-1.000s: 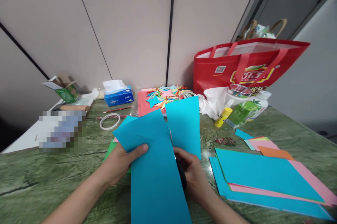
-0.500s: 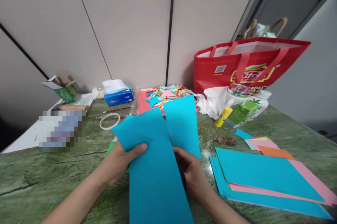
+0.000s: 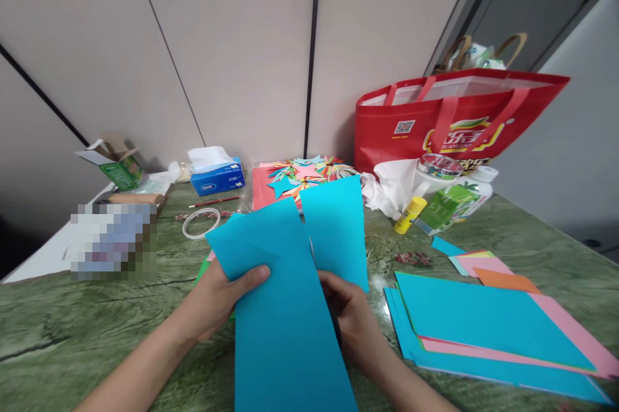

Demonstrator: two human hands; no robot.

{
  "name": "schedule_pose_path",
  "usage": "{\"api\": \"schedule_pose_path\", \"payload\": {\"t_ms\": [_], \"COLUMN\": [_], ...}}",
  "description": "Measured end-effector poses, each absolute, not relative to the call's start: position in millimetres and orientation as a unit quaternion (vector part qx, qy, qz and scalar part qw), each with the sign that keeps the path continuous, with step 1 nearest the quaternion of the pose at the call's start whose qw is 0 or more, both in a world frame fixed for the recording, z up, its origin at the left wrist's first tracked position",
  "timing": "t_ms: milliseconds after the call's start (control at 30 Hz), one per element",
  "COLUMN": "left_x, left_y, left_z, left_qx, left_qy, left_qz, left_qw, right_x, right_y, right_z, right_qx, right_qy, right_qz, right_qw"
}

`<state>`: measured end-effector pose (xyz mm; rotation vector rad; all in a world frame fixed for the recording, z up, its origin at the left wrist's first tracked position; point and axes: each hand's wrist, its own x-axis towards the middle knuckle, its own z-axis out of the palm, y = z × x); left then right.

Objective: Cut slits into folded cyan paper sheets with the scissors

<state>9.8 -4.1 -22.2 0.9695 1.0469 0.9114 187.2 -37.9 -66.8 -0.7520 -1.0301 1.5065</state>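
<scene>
A sheet of blue paper [image 3: 285, 309] is held up over the table, split from its far edge by a long cut. My left hand [image 3: 229, 289] pinches its left side, thumb on top and fingers underneath. Along the cut my right hand [image 3: 348, 309] is closed around scissors [image 3: 335, 325]; only a bit of dark handle and a thin sliver of blade show, the rest being behind the paper. The cut-apart blue flap [image 3: 336, 225] stands up beyond my right hand. Green paper [image 3: 202, 270] peeks out beneath the left side of the sheet.
Coloured paper sheets [image 3: 493, 315] lie stacked at the right, near a yellow glue stick [image 3: 411, 215] and a green box [image 3: 447, 207]. Behind stands a red bag [image 3: 387, 122]. A tape roll [image 3: 184, 231], a tissue box [image 3: 218, 177] and paper stars [image 3: 305, 172] sit farther back.
The lower part of the blue sheet has shifted very slightly left. Both hands hold nearly the same place and grip.
</scene>
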Motion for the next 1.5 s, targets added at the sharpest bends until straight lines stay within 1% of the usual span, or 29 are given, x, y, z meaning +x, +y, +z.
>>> {"api": "schedule_pose_path", "payload": {"t_ms": [200,433,900,1100,1300,1500], "left_x": [8.4,5.4,7.0,8.5,10.5,8.8], "left_y": [-2.2,-5.7,-4.3,-6.0,-5.1,-3.6], "left_z": [-24.0,-26.1,-22.8,-20.6,-18.3,-16.6], "left_qx": [0.453,0.460,0.459,0.443,0.398,0.372], "left_qy": [0.476,0.479,0.474,0.477,0.465,0.445], "left_qz": [0.394,0.386,0.379,0.379,0.386,0.384], "left_qw": [0.643,0.641,0.649,0.658,0.690,0.718], "right_x": [187.4,186.6,186.8,188.4,188.6,187.1], "right_y": [-37.3,-35.5,-37.7,-38.0,-36.2,-37.6], "right_z": [-68.1,-70.3,-67.1,-62.4,-61.1,-57.8], "right_qx": [-0.310,-0.317,-0.361,-0.373,-0.396,-0.407], "right_qy": [-0.438,-0.434,-0.445,-0.470,-0.482,-0.467], "right_qz": [0.636,0.630,0.613,0.593,0.550,0.559], "right_qw": [0.554,0.561,0.545,0.536,0.556,0.551]}}
